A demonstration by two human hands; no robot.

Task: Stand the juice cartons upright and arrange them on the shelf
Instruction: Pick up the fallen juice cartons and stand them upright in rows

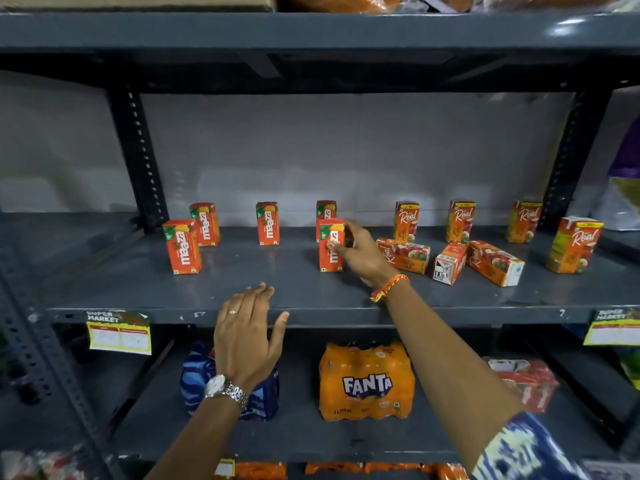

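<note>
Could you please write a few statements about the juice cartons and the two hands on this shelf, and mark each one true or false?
1. The right hand grips an upright Maaza carton. True.
2. All the Real cartons stand upright. False: three Real cartons lie on their sides.
3. The left hand holds a carton. False: it is open and empty at the shelf edge.
4. A Fanta pack sits on the shelf below. True.
5. Five Maaza cartons are upright. True.

Left hand wears ring and silver watch; right wrist, an orange thread band.
</note>
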